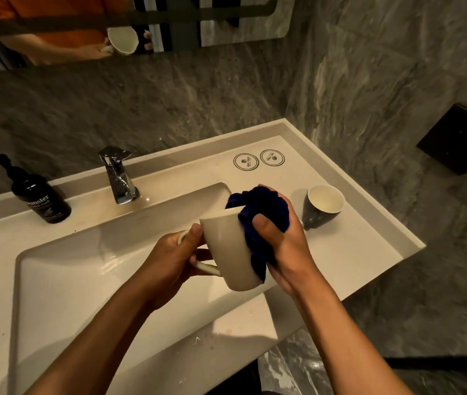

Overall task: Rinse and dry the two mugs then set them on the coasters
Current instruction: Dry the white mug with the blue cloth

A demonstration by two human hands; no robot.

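White mug point(228, 246) held over sink point(55, 280), handle gripped by left hand point(169, 260). Blue cloth point(260, 215) bunched in right hand point(280, 243), pressed against mug rim. Dark mug point(322, 205) upright on bench point(355, 252), near two bare coasters point(258, 160).

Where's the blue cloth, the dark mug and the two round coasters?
blue cloth point(263, 206): head view, on the bunched top.
dark mug point(316, 215): head view, on its outer wall.
left coaster point(246, 161): head view, on its middle.
right coaster point(272, 157): head view, on its middle.
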